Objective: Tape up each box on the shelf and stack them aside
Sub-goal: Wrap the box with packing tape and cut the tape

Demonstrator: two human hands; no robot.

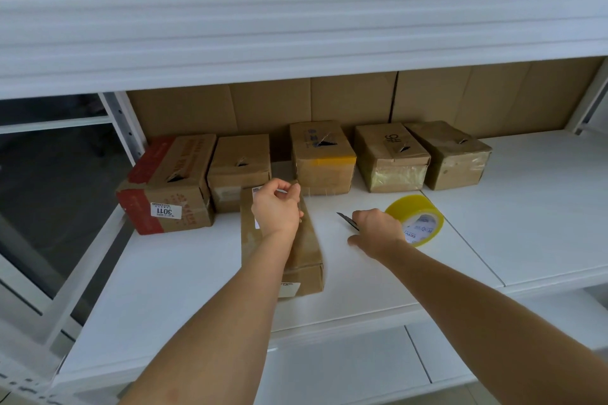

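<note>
A long flat cardboard box (309, 250) lies lengthwise on the white shelf board (184, 289) in front of me. My left hand (276, 210) rests on its far end, fingers curled and pinching a strip of clear tape there. My right hand (378, 230) is on the shelf just right of the box, gripping a utility knife (347, 220) whose blade points left toward the box. A yellowish tape roll (418, 219) lies on the board right behind that hand. Several small brown boxes stand in a row at the back, from a red-edged one (171, 187) to the rightmost (450, 154).
Flat cardboard sheets (329, 102) line the back of the shelf. A thick white upper shelf beam (296, 33) hangs low overhead, with cartons above it. A white upright post (125, 128) bounds the left side. Bare board extends at the right (533, 207).
</note>
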